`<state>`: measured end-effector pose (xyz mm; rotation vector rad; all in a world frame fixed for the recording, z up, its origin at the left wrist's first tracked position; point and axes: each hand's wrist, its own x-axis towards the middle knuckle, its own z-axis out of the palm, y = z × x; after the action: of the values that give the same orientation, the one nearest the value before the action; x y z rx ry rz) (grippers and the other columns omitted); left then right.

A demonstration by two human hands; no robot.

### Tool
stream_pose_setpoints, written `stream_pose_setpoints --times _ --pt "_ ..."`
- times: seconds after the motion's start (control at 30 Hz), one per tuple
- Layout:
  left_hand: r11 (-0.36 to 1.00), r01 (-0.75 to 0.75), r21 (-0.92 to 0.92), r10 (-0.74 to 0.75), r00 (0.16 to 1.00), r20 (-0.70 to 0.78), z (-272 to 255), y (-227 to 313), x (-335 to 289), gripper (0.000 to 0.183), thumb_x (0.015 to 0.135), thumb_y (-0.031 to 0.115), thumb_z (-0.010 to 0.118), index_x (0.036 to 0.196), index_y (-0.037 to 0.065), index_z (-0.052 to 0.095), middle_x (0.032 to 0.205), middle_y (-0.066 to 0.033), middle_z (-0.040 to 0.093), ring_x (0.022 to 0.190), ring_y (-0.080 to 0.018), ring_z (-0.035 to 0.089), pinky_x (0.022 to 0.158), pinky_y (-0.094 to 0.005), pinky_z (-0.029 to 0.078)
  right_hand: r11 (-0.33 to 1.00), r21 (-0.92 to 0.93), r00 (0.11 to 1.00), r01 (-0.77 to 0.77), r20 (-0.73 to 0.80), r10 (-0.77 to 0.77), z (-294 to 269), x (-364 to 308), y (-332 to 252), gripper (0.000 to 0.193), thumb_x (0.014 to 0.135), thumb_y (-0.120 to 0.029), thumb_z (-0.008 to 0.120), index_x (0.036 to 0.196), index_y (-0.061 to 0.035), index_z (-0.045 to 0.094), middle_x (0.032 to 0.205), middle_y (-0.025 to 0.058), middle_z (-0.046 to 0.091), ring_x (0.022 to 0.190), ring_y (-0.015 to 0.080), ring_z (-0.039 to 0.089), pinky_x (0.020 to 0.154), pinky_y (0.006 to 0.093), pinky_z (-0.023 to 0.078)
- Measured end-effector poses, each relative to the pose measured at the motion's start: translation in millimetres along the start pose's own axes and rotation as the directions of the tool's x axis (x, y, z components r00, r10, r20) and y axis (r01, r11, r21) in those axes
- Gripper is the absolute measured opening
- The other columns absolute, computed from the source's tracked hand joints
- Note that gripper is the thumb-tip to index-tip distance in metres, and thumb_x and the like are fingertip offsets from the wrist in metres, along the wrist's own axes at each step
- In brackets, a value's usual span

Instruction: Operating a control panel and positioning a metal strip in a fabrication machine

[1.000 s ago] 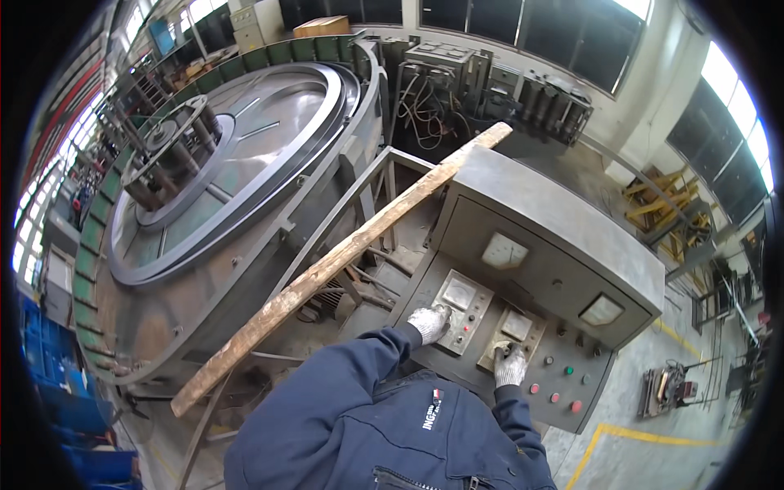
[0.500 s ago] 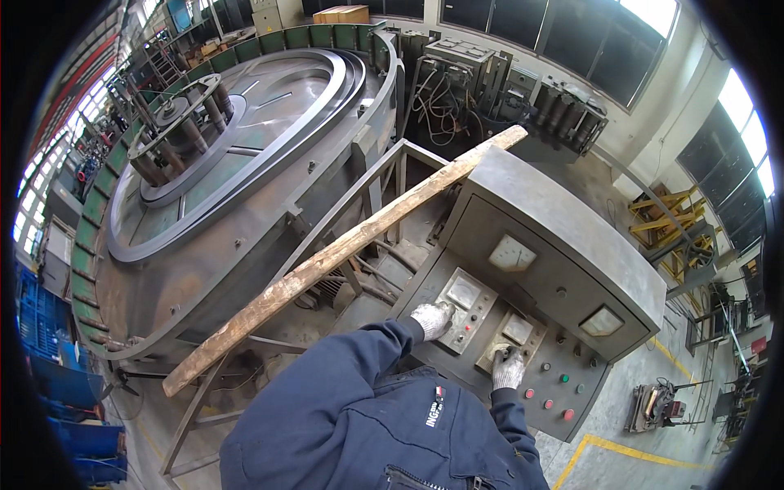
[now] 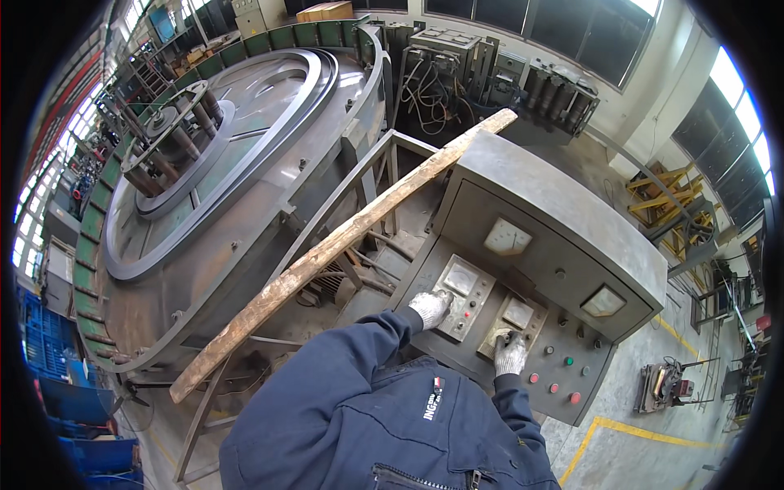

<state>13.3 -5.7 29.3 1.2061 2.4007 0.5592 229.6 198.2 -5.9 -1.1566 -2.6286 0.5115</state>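
Observation:
Both my hands wear whitish work gloves and rest at a grey sloped control console (image 3: 555, 237). My left hand (image 3: 429, 309) is closed at the left edge of the left control plate (image 3: 460, 282), which has a square meter and small red buttons. Whatever its curled fingers hold is hidden under them. My right hand (image 3: 510, 358) pinches a dark control knob (image 3: 506, 336) low on the right control plate (image 3: 518, 312), below that plate's meter. Red and green push buttons (image 3: 569, 361) sit to the right of my right hand.
A long rough wooden plank (image 3: 343, 237) lies slanted across a metal frame, left of the console. Beyond it stands a large round machine (image 3: 204, 204) with concentric metal rings. Cabled equipment (image 3: 441, 73) lines the far wall. Yellow floor lines (image 3: 645, 437) run at the lower right.
The view has shifted slightly, and the ring on the round machine looks a little turned. My hands stay at the same two control plates; the right fingers have shifted slightly around the knob.

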Motion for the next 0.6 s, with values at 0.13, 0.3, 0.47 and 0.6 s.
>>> stream_pose_setpoints --times 0.13,0.3,0.47,0.6 --pt "1.0 -0.009 0.01 0.009 0.999 -0.031 14.9 -10.7 3.9 0.026 0.094 0.028 0.06 0.111 0.008 0.057 0.106 -0.0207 0.068 0.091 -0.042 0.069 0.079 -0.0548 0.055 1.0 -0.006 1.0 0.002 0.001 -0.002 -2.4 -0.1 -2.3 0.037 0.087 -0.029 0.072 0.112 -0.0025 0.065 0.1 0.0222 0.072 0.095 0.0384 0.07 0.085 0.047 0.056" --pt "0.999 -0.017 0.041 0.019 0.999 -0.041 9.6 -5.6 3.4 0.026 0.094 0.028 0.06 0.111 0.008 0.058 0.104 -0.0211 0.068 0.091 -0.0416 0.069 0.078 -0.0542 0.055 1.0 -0.016 1.0 0.005 0.011 -0.005 1.1 0.8 3.2 0.037 0.089 -0.031 0.071 0.113 -0.003 0.065 0.1 0.0219 0.072 0.095 0.0376 0.07 0.085 0.0466 0.056" --pt "0.999 0.007 0.039 -0.007 1.0 0.003 -10.4 9.6 -7.7 0.025 0.094 0.022 0.056 0.111 0.004 0.059 0.108 -0.0233 0.068 0.098 -0.0419 0.069 0.084 -0.0537 0.055 0.999 -0.007 0.998 -0.036 0.044 0.036 -2.2 0.2 -2.3 0.037 0.089 -0.031 0.07 0.112 -0.0027 0.065 0.101 0.0211 0.072 0.096 0.0374 0.07 0.087 0.0468 0.055" --pt "1.0 0.003 0.028 -0.002 0.999 -0.035 -4.0 0.7 -6.8 0.024 0.093 0.022 0.056 0.109 0.004 0.06 0.105 -0.0236 0.069 0.095 -0.0421 0.069 0.083 -0.0536 0.055 0.997 0.004 0.994 -0.083 0.076 0.082 -7.6 -1.2 -12.3 0.037 0.088 -0.029 0.071 0.112 -0.0009 0.067 0.106 0.0206 0.072 0.101 0.0378 0.069 0.091 0.0467 0.053"
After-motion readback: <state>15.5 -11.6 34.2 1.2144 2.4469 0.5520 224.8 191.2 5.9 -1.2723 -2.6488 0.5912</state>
